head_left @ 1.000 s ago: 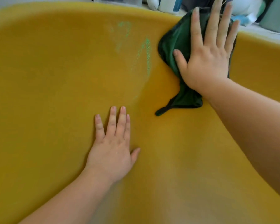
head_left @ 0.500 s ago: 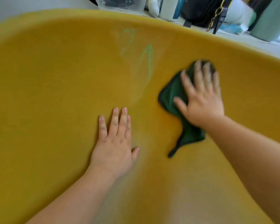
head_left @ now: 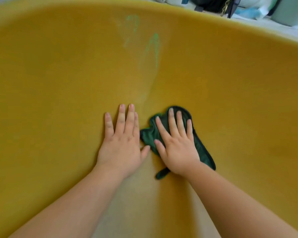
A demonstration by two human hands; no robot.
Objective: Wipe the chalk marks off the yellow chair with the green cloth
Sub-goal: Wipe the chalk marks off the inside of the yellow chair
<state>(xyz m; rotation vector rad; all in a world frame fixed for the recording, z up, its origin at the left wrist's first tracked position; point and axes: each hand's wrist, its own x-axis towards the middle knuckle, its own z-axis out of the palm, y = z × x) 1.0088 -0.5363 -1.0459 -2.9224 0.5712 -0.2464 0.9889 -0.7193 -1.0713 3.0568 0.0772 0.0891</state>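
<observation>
The green cloth point(head_left: 202, 152) lies bunched on the yellow chair point(head_left: 58, 83), pinned flat under the right hand point(head_left: 176, 146). That hand is open, its fingers straight and a little spread. It presses down on the cloth and does not grip it. Dark green fabric shows beyond the fingertips, along the little-finger side and in a fold by the thumb. A narrow tail pokes out by the wrist.

The left hand point(head_left: 122, 143) is just beside it, also open and flat. Its palm rests on bare yellow surface with the fingers close together and holds nothing. Its thumb tip reaches to the near edge of the cloth, though I cannot tell whether the two touch.

The chalk marks point(head_left: 154, 47) are pale green and sit well beyond the fingertips of both hands, up the curved back of the chair. The clearer streak is ahead of the gap between the hands. A fainter scribble point(head_left: 131, 26) lies further off, ahead of the left hand. A dull, dusty smear point(head_left: 144, 98) trails from the clearer streak down towards the left fingertips. Only bare yellow surface lies between the cloth and the marks.

Past the chair's far rim, ahead of the right hand, a pale surface point(head_left: 273, 23) carries blurred clutter. There is a black bag point(head_left: 212, 4) with a chain, something light blue point(head_left: 246, 11) and a pale green container point(head_left: 291, 11).
</observation>
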